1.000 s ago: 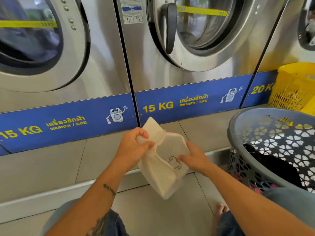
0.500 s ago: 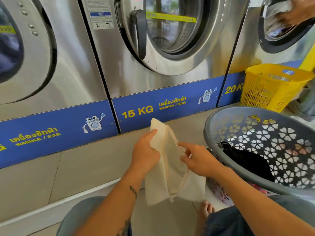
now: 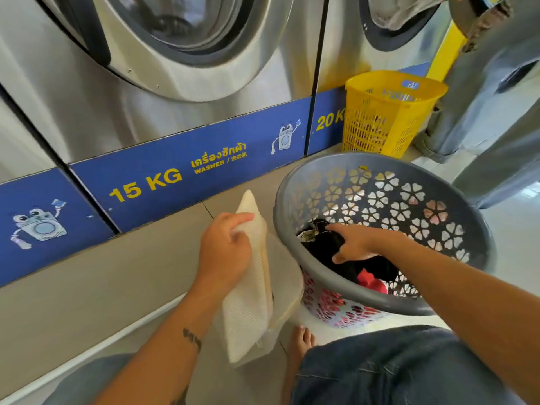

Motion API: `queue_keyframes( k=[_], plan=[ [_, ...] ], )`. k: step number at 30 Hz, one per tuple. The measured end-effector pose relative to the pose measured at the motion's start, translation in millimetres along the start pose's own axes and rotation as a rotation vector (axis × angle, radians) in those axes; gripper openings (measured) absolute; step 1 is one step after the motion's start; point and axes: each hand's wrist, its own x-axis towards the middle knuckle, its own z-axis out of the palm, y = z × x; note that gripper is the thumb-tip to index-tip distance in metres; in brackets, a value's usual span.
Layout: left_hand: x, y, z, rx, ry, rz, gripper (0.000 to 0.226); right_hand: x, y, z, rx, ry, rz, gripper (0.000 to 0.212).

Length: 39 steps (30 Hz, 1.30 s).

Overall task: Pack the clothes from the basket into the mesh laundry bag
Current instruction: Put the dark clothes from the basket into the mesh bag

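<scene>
A cream mesh laundry bag (image 3: 248, 317) hangs in front of me, and my left hand (image 3: 225, 249) grips its upper edge. The bag's mouth gapes a little toward the basket. To its right stands a grey basket (image 3: 380, 160) with flower-shaped holes. Inside lie a black garment (image 3: 321, 247) and a red one (image 3: 371, 280). My right hand (image 3: 356, 244) is inside the basket, its fingers stretched out on top of the black garment.
Steel washing machines (image 3: 175, 83) with a blue 15 KG band line the wall ahead. A yellow basket (image 3: 385, 118) stands behind the grey one, next to another person in grey trousers (image 3: 491, 97). My bare foot (image 3: 301, 337) rests between bag and basket.
My right hand let go of the bag and moved right into the basket onto the black garment. The left hand alone now holds the bag. The view swung right.
</scene>
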Motion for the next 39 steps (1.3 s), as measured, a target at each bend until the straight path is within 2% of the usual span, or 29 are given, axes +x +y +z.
queue_keyframes(
  k=[2,5,8,10,12,16,19,22,24,26,29,31,34,37,39],
  plan=[
    [5,0,10,0.067,-0.018,0.024,0.042,23,4,7,-0.112,-0.05,0.038,0.108],
    [12,-5,18,0.115,-0.069,0.044,0.051,59,-4,14,-0.229,-0.132,0.066,0.118],
    [22,-14,20,0.121,-0.095,0.069,0.054,93,-12,29,-0.274,-0.245,0.094,0.129],
    [26,-21,18,0.108,-0.121,0.073,0.055,109,-10,44,-0.257,-0.288,0.132,0.129],
    [27,-29,14,0.104,-0.128,0.071,0.055,114,-8,58,-0.24,-0.279,0.141,0.113],
    [28,-37,1,0.109,-0.088,0.027,0.049,106,-7,56,-0.181,-0.097,0.026,0.057],
    [23,-34,-9,0.115,-0.04,0.069,0.052,89,-10,29,0.054,0.046,-0.033,0.032],
    [15,-25,-21,0.131,0.006,0.125,0.051,61,-23,-2,0.357,0.168,-0.082,0.02],
    [10,-18,-30,0.126,0.049,0.148,0.05,34,-37,-22,0.447,0.232,-0.166,0.022],
    [5,-12,-40,0.11,0.066,0.145,0.049,4,-54,-38,0.428,0.337,-0.259,0.026],
    [3,-1,-56,0.124,0.008,0.135,0.044,-43,-81,-57,0.431,0.5,-0.414,0.031],
    [6,10,-64,0.178,-0.037,0.136,0.05,-74,-102,-62,0.427,0.561,-0.511,0.033],
    [13,25,-74,0.181,-0.056,0.165,0.056,-104,-136,-42,0.294,0.545,-0.557,0.041],
    [20,29,-78,0.179,-0.029,0.179,0.058,-99,-155,4,-0.029,0.484,-0.459,0.069],
    [17,25,-77,0.166,-0.035,0.16,0.058,-90,-157,21,-0.001,0.366,-0.486,0.081]
  ],
)
